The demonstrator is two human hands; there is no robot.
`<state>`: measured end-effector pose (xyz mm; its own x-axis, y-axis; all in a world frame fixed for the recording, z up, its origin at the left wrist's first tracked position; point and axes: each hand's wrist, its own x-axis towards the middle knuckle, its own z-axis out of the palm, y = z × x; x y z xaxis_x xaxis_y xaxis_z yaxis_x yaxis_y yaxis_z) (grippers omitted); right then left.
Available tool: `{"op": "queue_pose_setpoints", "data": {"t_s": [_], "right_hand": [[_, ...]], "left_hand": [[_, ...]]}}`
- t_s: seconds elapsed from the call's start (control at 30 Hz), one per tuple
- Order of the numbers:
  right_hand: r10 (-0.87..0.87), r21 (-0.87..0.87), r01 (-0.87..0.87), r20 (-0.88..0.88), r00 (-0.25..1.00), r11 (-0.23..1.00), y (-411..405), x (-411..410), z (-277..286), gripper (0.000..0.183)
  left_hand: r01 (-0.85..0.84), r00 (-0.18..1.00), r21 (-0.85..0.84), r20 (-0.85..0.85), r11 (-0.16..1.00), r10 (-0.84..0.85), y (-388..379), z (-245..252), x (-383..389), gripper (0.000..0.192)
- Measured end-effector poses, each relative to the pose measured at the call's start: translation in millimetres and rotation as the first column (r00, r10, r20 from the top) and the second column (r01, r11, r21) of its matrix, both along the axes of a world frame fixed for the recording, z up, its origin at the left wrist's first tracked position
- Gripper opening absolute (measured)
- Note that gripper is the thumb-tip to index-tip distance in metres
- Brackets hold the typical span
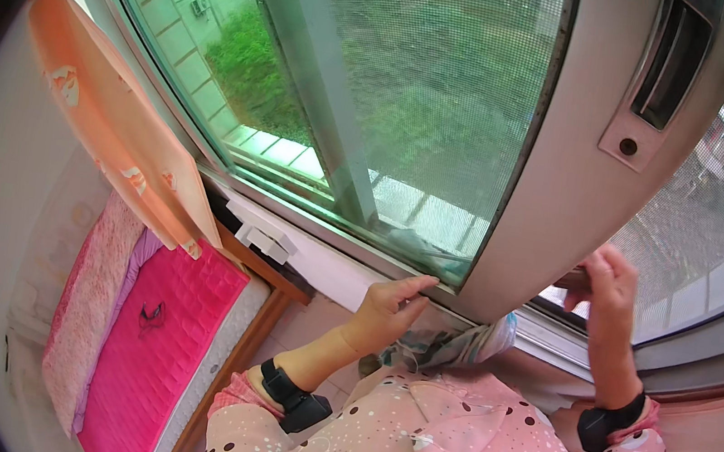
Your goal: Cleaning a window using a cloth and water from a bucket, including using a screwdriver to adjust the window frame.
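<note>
In front of me stands a sliding window sash [580, 159] with a wide pale metal frame and a recessed latch [671, 68]. My left hand [392, 309] is at the lower edge of its green-tinted glass [416, 130], thumb and index finger apart, fingertip at the frame. My right hand [608, 286] is beside the right edge of the sash, fingers curled around a small dark brown thing [574, 279]; the hand partly hides it. A crumpled striped cloth [463, 345] lies below the sash, close to my body.
An insect screen [698, 222] fills the opening at right. The window track [560, 334] runs beneath. At left hang an orange curtain [121, 126] and a white bracket-like fitting [264, 237]; a bed with a bright pink cover [158, 364] stands below, a dark cabled item [151, 315] on it.
</note>
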<state>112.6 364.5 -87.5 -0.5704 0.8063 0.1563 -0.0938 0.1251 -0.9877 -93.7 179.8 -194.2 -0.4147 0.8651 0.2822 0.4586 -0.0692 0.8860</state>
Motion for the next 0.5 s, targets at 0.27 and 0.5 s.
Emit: {"op": "queue_pose_setpoints", "data": {"t_s": [0.27,0.5], "right_hand": [[-0.114,0.068,0.118,-0.056,0.992,0.991,-14.9,1.7,-17.0,0.027],[-0.12,0.3,0.132,-0.059,0.991,0.945,-0.3,35.1,-10.1,0.026]], "left_hand": [[0.001,0.994,0.043,-0.112,0.999,0.004,-1.5,3.4,-1.0,0.029],[-0.079,0.995,-0.119,-0.062,0.99,0.072,-10.1,11.5,-0.5,0.027]]}}
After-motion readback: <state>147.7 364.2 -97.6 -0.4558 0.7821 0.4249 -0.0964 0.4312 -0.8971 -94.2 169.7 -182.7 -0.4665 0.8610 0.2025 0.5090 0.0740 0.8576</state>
